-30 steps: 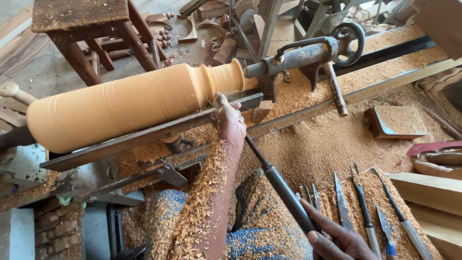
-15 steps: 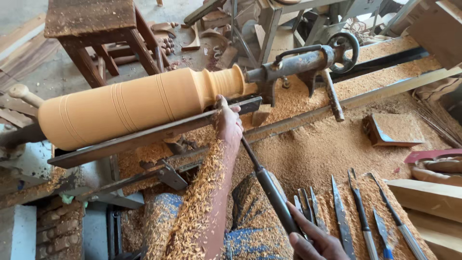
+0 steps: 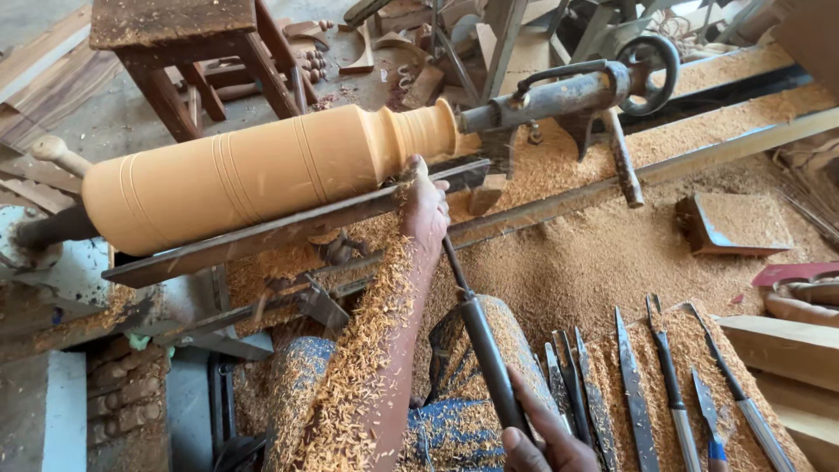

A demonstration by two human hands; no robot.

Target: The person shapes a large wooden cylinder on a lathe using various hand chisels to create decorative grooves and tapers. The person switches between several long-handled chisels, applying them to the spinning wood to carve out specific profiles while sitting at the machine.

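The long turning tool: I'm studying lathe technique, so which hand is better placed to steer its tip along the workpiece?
Left. The left hand rests on the tool rest at the tip, against the workpiece. The right hand holds the long turning tool far back.

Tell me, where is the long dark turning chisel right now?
In the head view, the long dark turning chisel runs diagonally at centre, right hand on its handle, left hand pressing it to the flat metal tool rest.
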